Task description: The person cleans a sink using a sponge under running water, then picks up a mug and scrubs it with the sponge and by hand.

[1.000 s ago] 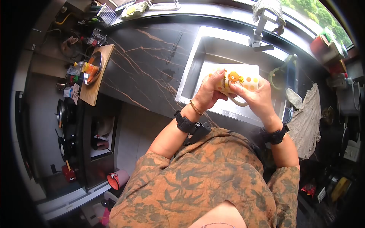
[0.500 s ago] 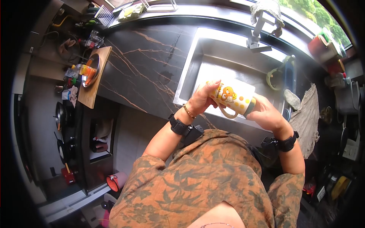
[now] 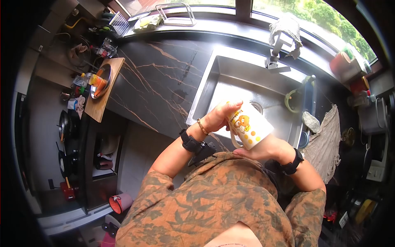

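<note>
A white mug (image 3: pixel 253 126) with a cartoon bear and yellow-orange dots lies tilted over the near edge of the sink. My left hand (image 3: pixel 220 117) is closed on its left end, thumb on top, close to the pale handle (image 3: pixel 235 140). My right hand (image 3: pixel 267 148) presses against the mug's lower right end. Its thumb stretches along the near side, below the handle; the other fingers are hidden by the mug. The green-and-yellow sponge seen in this hand a moment before is out of sight at that end.
The steel sink (image 3: pixel 205 94) has a faucet (image 3: pixel 275 57) draped with a cloth. A green-rimmed strainer (image 3: pixel 293 101) and a grey rag (image 3: pixel 325 144) are at its right. Leftward, a wooden board (image 3: pixel 114 78) holds a metal dish (image 3: pixel 108 74).
The mug has come nearer my body and turned, its right end dipping. My right hand has swung leftward and lower around that end, and the sponge has gone from view.
</note>
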`<move>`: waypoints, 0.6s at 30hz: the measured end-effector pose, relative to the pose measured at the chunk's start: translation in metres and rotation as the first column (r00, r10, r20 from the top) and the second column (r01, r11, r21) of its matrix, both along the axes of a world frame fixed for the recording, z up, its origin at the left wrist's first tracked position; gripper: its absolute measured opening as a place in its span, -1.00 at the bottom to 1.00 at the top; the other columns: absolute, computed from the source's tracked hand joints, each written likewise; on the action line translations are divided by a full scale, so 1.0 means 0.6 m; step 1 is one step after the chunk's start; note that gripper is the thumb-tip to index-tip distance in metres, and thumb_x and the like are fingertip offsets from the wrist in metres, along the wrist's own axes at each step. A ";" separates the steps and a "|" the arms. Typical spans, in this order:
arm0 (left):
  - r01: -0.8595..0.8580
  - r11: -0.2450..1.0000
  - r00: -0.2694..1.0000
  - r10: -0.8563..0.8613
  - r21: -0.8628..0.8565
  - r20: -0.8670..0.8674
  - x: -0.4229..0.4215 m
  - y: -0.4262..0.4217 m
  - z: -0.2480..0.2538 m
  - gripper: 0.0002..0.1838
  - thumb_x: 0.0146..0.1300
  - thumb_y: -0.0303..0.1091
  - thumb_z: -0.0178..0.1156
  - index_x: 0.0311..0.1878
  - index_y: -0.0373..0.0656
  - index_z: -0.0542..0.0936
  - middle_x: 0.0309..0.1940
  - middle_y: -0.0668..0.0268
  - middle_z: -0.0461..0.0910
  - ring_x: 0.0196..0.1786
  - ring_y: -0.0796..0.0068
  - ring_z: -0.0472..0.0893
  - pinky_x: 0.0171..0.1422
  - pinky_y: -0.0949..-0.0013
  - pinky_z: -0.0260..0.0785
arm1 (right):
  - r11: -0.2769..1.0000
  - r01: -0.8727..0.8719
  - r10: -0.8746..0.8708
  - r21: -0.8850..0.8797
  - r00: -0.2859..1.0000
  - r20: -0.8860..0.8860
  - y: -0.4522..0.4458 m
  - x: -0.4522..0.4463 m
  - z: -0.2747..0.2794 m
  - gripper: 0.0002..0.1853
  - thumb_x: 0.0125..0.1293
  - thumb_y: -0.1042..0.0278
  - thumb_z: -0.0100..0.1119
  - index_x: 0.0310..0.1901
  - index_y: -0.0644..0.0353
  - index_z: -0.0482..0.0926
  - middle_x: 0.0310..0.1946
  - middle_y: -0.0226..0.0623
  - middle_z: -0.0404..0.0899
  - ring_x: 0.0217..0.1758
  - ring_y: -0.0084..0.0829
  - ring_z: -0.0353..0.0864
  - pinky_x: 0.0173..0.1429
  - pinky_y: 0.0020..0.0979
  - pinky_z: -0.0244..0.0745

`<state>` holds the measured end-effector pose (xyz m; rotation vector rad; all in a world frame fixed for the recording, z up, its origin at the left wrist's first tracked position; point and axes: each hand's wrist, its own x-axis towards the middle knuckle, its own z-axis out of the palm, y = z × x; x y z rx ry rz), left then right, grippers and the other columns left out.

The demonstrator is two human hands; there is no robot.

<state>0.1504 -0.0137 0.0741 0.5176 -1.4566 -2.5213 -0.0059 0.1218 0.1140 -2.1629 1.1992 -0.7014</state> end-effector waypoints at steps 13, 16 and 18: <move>-0.029 0.997 0.983 0.042 -0.074 0.176 -0.013 -0.011 -0.003 -0.36 0.31 0.22 0.06 -0.04 -0.31 0.54 -0.37 0.18 0.68 -0.51 0.50 0.68 -0.56 0.56 0.50 | 0.995 0.094 -0.095 -0.022 0.993 -0.074 -0.036 -0.014 -0.037 -0.52 0.06 0.48 0.24 0.09 0.10 0.51 0.10 -0.24 0.53 0.15 -0.27 0.52 0.20 -0.32 0.43; -0.089 0.996 0.990 0.085 0.028 0.113 -0.011 -0.001 0.004 -0.35 0.29 0.23 0.08 -0.07 -0.31 0.55 -0.39 0.15 0.68 -0.54 0.46 0.67 -0.62 0.54 0.48 | 0.993 0.047 -0.071 0.109 0.972 0.225 -0.025 -0.016 -0.026 -0.36 -0.07 0.50 0.26 0.17 0.17 0.44 0.15 -0.15 0.45 0.22 -0.24 0.45 0.32 -0.28 0.33; -0.146 0.987 0.988 0.143 0.065 0.050 -0.013 0.006 0.004 -0.35 0.28 0.25 0.09 -0.08 -0.30 0.57 -0.40 0.15 0.67 -0.53 0.45 0.67 -0.63 0.53 0.48 | 0.872 -0.102 -0.285 0.479 0.688 0.667 -0.016 -0.006 -0.023 -0.42 0.05 0.43 0.29 0.18 0.23 0.43 0.11 -0.19 0.47 0.18 -0.27 0.47 0.31 -0.30 0.35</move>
